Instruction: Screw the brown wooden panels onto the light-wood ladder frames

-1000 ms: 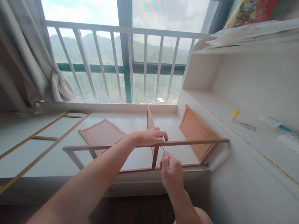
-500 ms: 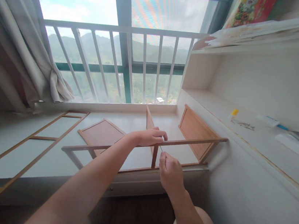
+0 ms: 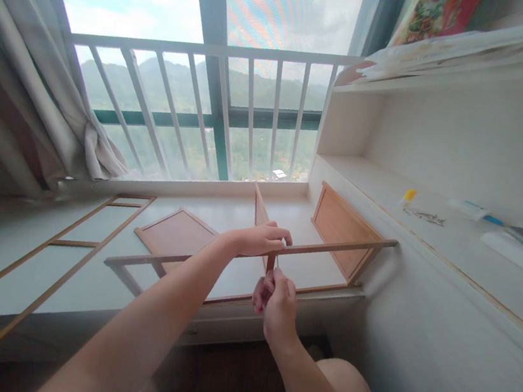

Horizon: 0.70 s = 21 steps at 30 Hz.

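My left hand [image 3: 263, 240] is closed over the top rail of a brown wooden frame [image 3: 326, 248], where a short upright meets the rail. Just below it, my right hand [image 3: 279, 301] pinches a thin metal rod [image 3: 277, 260] that looks like a hex key. Its upper end reaches the underside of the rail beside the upright; the tip's seat is hidden. Behind the rail, a wooden panel [image 3: 348, 233] stands at the right and a narrow one [image 3: 263, 206] rises near my left hand. Another panel [image 3: 177, 231] leans to the left.
A ladder-like wooden frame [image 3: 75, 242] lies on the white window ledge [image 3: 100, 284] at the left. On the right shelf are a yellow-capped bottle [image 3: 409, 196], small metal pieces [image 3: 425, 216] and a blue-tipped item [image 3: 492, 219]. A white railing [image 3: 249, 101] and a curtain [image 3: 33, 63] border the window.
My right hand has swung left and slightly down, now in front of the upright, with the thin rod standing steeper. My left hand keeps its hold on the rail.
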Motion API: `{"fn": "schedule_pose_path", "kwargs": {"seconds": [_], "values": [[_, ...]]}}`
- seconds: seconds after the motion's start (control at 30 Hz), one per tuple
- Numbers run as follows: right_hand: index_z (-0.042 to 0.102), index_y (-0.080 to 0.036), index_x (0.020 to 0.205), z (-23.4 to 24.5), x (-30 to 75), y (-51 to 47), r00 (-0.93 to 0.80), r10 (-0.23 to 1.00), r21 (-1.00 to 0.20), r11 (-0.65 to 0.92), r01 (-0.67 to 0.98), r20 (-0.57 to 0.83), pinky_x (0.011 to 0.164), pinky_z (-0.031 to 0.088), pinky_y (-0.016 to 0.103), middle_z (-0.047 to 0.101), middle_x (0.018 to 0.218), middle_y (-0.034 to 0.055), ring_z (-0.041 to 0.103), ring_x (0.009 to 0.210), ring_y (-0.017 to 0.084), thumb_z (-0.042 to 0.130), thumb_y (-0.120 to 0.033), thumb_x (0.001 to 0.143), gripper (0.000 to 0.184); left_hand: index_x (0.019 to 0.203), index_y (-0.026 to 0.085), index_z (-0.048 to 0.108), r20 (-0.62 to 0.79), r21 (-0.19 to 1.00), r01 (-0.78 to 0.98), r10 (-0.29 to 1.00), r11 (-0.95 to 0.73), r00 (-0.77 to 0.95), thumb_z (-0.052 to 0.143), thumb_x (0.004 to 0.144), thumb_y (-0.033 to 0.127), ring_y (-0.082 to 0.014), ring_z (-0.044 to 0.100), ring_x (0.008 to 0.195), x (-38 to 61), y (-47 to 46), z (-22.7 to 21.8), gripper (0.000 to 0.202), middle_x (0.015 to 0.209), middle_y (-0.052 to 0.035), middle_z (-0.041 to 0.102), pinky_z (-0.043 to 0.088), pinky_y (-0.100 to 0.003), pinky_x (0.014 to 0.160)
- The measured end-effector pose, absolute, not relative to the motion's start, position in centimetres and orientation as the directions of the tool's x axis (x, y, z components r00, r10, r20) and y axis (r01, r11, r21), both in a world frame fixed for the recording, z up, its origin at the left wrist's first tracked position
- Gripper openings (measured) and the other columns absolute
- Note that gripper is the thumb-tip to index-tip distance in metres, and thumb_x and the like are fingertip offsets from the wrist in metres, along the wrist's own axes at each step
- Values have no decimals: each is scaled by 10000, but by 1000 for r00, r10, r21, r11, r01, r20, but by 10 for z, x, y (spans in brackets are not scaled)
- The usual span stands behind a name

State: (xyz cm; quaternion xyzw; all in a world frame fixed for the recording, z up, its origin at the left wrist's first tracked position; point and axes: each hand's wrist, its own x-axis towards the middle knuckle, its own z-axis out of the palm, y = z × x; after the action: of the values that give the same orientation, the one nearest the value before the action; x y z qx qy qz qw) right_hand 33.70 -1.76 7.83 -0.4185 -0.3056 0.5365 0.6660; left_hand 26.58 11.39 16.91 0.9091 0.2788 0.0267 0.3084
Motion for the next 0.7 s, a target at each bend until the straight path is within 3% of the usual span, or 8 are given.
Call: {"fn": "schedule_pose_path", "kwargs": {"seconds": [0.1, 0.2, 0.3, 0.37, 0.47, 0.57, 0.7], "values": [[299, -239, 552, 86, 333, -18, 127, 992, -683, 108, -723, 22, 381, 220, 246, 363, 369, -50, 335, 340, 116, 353, -419, 926, 418, 1131, 265, 582, -121, 583, 491, 528, -647, 841, 401, 925, 328, -173, 502, 1009, 265, 115, 168, 282, 982, -23, 427, 362, -330, 1025], [289, -230, 539, 91, 341, -17, 27, 996, -551, 67, -832, 79, 395, 237, 245, 366, 385, -41, 349, 359, 115, 361, -388, 923, 422, 1132, 269, 584, -126, 594, 498, 537, -632, 834, 404, 926, 341, -164, 516, 981, 265, 116, 166, 283, 998, -19, 426, 372, -327, 1017], [293, -227, 530, 91, 347, -16, 9, 996, -547, 55, -836, 86, 396, 219, 247, 364, 387, -35, 342, 361, 115, 348, -388, 923, 428, 1131, 267, 585, -128, 593, 498, 537, -632, 834, 409, 923, 333, -164, 514, 981, 264, 116, 166, 280, 992, -19, 431, 369, -331, 1024], [302, -231, 528, 88, 349, -17, 32, 996, -605, 76, -793, 83, 395, 208, 252, 364, 385, -31, 335, 364, 120, 322, -401, 924, 432, 1126, 264, 586, -126, 592, 498, 537, -634, 834, 410, 921, 324, -166, 511, 985, 264, 115, 167, 276, 990, -20, 435, 367, -334, 1025], [311, -237, 532, 83, 352, -20, 104, 993, -796, 112, -595, 62, 407, 221, 262, 369, 395, -33, 337, 380, 127, 319, -382, 918, 413, 1125, 262, 585, -128, 588, 500, 537, -636, 834, 408, 919, 310, -170, 510, 996, 265, 114, 169, 276, 995, -24, 440, 372, -333, 1020], [321, -231, 522, 78, 361, -21, 168, 978, -972, 154, -177, 124, 460, 257, 269, 376, 422, -35, 359, 427, 125, 341, -335, 928, 419, 1134, 260, 581, -139, 577, 506, 533, -642, 835, 400, 921, 310, -175, 507, 1016, 265, 113, 170, 284, 997, -27, 443, 378, -328, 1014], [359, -216, 516, 78, 378, -19, 167, 945, -920, 215, 328, 281, 553, 270, 286, 391, 456, -31, 393, 498, 131, 345, -323, 960, 457, 1141, 264, 577, -139, 569, 510, 536, -645, 833, 393, 924, 324, -177, 502, 1018, 265, 114, 170, 291, 1009, -29, 447, 368, -333, 1021]]}}
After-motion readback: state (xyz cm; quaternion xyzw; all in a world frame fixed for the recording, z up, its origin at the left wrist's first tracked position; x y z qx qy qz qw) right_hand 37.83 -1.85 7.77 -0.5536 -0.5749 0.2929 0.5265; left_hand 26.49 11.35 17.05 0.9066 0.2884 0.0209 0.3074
